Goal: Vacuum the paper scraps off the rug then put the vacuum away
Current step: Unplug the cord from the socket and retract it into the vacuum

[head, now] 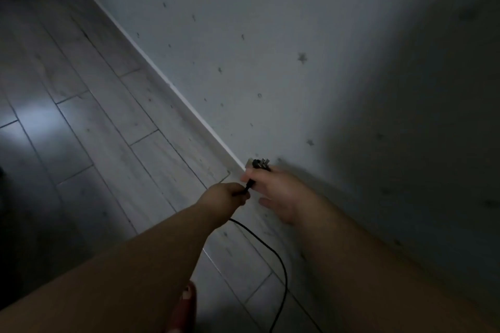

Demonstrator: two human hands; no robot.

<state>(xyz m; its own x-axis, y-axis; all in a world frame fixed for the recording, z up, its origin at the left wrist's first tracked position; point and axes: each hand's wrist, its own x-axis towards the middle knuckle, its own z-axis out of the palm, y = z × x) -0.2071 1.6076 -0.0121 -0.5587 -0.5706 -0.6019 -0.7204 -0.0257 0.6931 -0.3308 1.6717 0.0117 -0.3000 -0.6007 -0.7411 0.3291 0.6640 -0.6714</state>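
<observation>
A black power cord [273,254] runs up from the floor at the bottom of the view to both my hands. My left hand [230,194] grips the cord just behind the plug. My right hand [276,192] holds the black plug [257,166], whose metal prongs point up toward the wall near the skirting. The plug and my right hand are blurred. Neither the vacuum, the rug nor any paper scraps appear in view.
A pale wall [297,48] speckled with small dark marks fills the right and top. A white skirting board [173,89] runs diagonally along grey wood-look floor planks [81,121]. A red slipper [186,305] shows at the bottom. Dark objects sit at the top left corner.
</observation>
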